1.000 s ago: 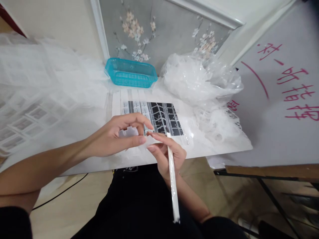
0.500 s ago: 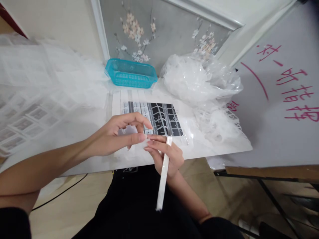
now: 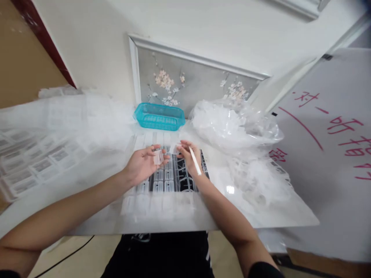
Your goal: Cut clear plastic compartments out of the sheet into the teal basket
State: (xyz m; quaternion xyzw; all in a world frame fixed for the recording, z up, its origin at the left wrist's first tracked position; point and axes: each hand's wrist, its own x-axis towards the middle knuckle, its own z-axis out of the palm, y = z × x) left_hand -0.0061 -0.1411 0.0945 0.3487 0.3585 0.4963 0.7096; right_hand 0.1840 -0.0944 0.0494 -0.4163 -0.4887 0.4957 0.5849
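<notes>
My left hand (image 3: 145, 164), palm partly turned up, holds a small translucent white plastic piece (image 3: 158, 157) in its fingers. Opposite it, my right hand (image 3: 189, 156) pinches another small whitish translucent piece (image 3: 175, 148) with thumb and fingertips. A narrow white stick (image 3: 195, 161) is also tucked in my right hand and slants back over the wrist. Under both hands lies a sheet with black and grey patterned panels (image 3: 159, 175), partly covered by the hands. A row of pale translucent pieces (image 3: 156, 204) is on the table in front of it, blurred.
A blue plastic basket (image 3: 160, 122) stands at the back against a framed flower picture (image 3: 199, 77). To its right is a clear bag of white pieces (image 3: 232, 123), with a loose whitish pile (image 3: 261, 181) nearer. Stacked translucent sheets (image 3: 43, 162) cover the left. A whiteboard (image 3: 319, 185) rises at right.
My hands have moved apart and forward over the patterned sheet, each with a small piece. The stick now points back along my right wrist. The view has tilted up.
</notes>
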